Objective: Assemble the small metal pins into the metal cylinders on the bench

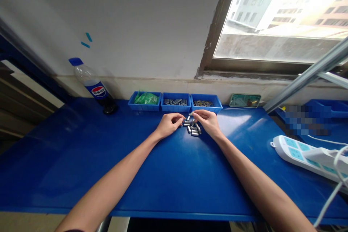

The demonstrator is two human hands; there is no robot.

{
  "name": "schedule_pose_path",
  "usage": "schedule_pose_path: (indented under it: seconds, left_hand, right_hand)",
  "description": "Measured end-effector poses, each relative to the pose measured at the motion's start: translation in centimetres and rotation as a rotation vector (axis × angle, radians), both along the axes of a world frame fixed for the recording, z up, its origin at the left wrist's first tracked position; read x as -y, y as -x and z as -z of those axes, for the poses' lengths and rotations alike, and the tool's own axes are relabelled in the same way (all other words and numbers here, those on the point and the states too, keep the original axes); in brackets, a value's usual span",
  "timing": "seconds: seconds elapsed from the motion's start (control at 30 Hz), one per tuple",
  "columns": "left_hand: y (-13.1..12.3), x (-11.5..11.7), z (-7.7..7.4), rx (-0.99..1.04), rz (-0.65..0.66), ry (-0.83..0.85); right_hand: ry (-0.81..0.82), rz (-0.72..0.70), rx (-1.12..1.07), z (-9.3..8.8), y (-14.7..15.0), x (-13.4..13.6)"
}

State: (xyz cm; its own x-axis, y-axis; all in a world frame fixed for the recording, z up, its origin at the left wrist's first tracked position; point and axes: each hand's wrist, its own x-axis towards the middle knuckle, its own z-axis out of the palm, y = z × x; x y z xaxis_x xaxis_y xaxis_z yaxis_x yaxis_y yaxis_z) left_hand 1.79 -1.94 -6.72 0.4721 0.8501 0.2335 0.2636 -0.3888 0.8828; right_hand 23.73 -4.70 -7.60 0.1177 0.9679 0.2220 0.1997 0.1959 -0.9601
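Observation:
My left hand (170, 125) is closed in a pinch beside a small pile of short metal cylinders (194, 129) on the blue table (168, 174). What its fingertips hold is too small to make out. On the pile's other side, my right hand (207, 120) pinches one small metal cylinder (190, 114) between thumb and forefinger. Just behind both hands stand three blue bins in a row: a left bin (144, 107) with green plastic bags (146, 98), a middle bin (175, 108) with similar metal pieces, and a right bin (208, 109) with thin brass-coloured pieces resembling screws.
A cola bottle (99, 92) stands at the back left. To the right of the bins a phone (244, 100) leans against the wall. A white power strip (301, 154) with cables lies at the right, near a slanting metal bar (304, 74) and another blue tray (339, 108).

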Motion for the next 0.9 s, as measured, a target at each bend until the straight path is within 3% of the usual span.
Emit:
schedule_pose_path:
  seconds: [0.3, 0.6, 0.9]
  left_hand:
    - [0.0, 0.1, -0.1, 0.042, 0.026, -0.003]
    - [0.2, -0.3, 0.3, 0.191, 0.092, 0.072]
    - [0.2, -0.4, 0.5, 0.144, 0.081, 0.04]
  right_hand:
    - [-0.052, -0.091, -0.021, -0.2, -0.1, 0.3]
    - [-0.138, -0.237, 0.191, -0.8, 0.8, 1.0]
    - [-0.183, -0.262, 0.295, -0.8, 0.3, 1.1]
